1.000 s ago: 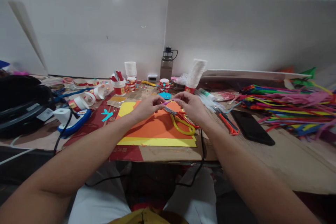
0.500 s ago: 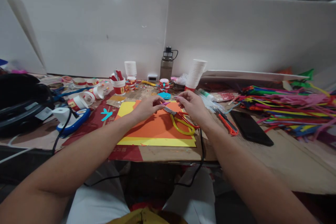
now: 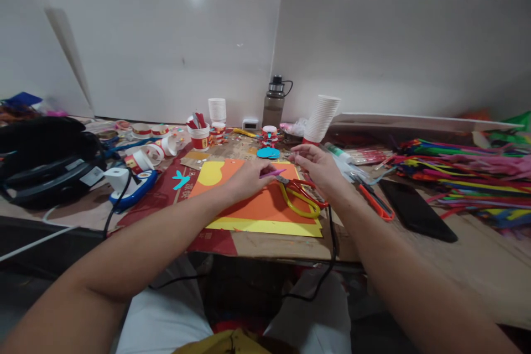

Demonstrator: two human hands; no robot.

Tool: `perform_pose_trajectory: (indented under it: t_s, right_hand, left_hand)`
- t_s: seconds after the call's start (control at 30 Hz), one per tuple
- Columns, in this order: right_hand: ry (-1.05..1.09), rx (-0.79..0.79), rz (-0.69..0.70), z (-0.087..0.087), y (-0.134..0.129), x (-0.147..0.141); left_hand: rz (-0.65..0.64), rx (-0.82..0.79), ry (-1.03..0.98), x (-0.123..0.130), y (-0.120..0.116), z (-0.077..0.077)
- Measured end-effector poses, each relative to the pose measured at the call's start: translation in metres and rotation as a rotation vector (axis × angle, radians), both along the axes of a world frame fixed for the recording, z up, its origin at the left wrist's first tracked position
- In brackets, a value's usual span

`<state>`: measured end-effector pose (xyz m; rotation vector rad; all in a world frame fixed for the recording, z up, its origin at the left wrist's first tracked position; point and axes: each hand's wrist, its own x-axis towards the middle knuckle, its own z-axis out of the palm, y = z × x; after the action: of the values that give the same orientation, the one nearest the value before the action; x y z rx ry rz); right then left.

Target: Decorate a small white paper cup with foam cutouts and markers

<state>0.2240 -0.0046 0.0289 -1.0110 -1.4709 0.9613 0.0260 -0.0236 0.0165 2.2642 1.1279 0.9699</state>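
My left hand (image 3: 255, 177) is closed on a slim purple stick (image 3: 274, 173), perhaps a pen, that points right. It is over orange sheets (image 3: 249, 207) lying on yellow paper (image 3: 265, 226). My right hand (image 3: 310, 160) is apart from it, its fingers bent in a pinch. What sits between those fingertips, if anything, is too small to make out. Beneath the right hand lie scissors (image 3: 302, 204) with red and yellow handles, on the paper's right side. Just beyond the hands rest blue paper discs (image 3: 268, 153).
Behind stand a cup of red-handled tools (image 3: 199, 137), a bottle (image 3: 274, 105) and stacked paper cups (image 3: 322, 119). To the right are a cutter (image 3: 375, 202), a phone (image 3: 417, 209) and pipe cleaners (image 3: 452, 177). A power strip (image 3: 135, 191) sits left, and a black cable (image 3: 332, 238) crosses the front edge.
My hands have drawn apart. The purple stick, earlier between both hands' fingertips, now shows more fully in my left hand. The view has swung slightly left.
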Motion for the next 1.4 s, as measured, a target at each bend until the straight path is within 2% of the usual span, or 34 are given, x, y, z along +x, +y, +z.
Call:
perform_pose_trajectory:
  t_s: [0.27, 0.43, 0.67, 0.93, 1.27, 1.4]
  right_hand:
    - [0.087, -0.031, -0.034, 0.0042, -0.0069, -0.0064]
    - [0.033, 0.017, -0.054, -0.0009, -0.0039, -0.0058]
    - [-0.084, 0.036, -0.060, 0.0007, -0.0055, -0.0075]
    - [-0.071, 0.026, -0.021, -0.0008, -0.0045, -0.0068]
    - [0.078, -0.094, 0.005, 0.0017, -0.0080, -0.0104]
    - [0.186, -0.144, 0.005, 0.0038, -0.0089, -0.0096]
  left_hand:
    - [0.110, -0.073, -0.084, -0.0035, 0.0036, -0.0024]
    - [0.069, -0.103, -0.126, -0.0023, 0.0019, -0.0026]
    - [0.049, -0.120, -0.140, -0.0012, -0.0011, -0.0001]
    - [0.047, -0.148, -0.150, -0.0013, -0.0045, 0.0045]
    - [0.058, -0.128, -0.139, -0.0019, -0.0028, 0.0030]
    - [0.105, -0.103, -0.114, -0.0028, -0.0009, 0.0021]
